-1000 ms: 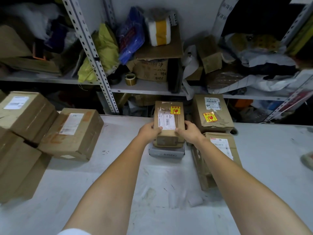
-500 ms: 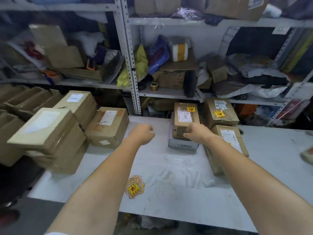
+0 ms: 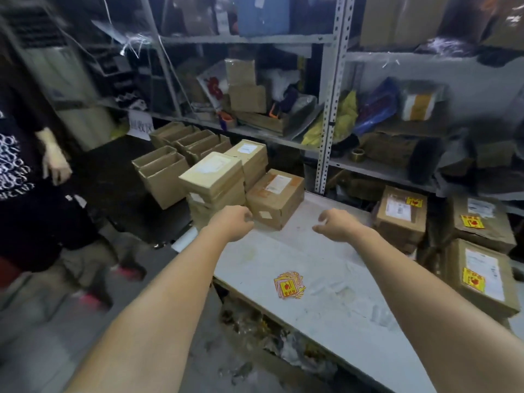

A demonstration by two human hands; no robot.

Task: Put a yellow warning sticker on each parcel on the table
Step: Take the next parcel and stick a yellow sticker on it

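A small pile of yellow warning stickers (image 3: 289, 287) lies on the white table (image 3: 334, 313) near its front edge. My left hand (image 3: 232, 222) hovers empty, fingers loosely curled, just in front of a brown parcel without a sticker (image 3: 275, 198) at the table's left end. My right hand (image 3: 336, 225) is open and empty over the table's middle. On the right, three parcels carry yellow stickers: one at the back (image 3: 401, 219), one farther right (image 3: 482, 222) and one nearest me (image 3: 482, 276). A stack of unstickered parcels (image 3: 215, 182) stands left of the brown one.
Another person (image 3: 25, 177) in dark clothes stands on the floor at the left. Empty open cartons (image 3: 175, 154) sit behind the stack. Metal shelving (image 3: 329, 109) full of boxes and bags runs behind the table. Rubbish lies under the table.
Both hands let go of the stickered parcel and swung left with my view. They now hang empty before the unstickered parcels at the table's left end.
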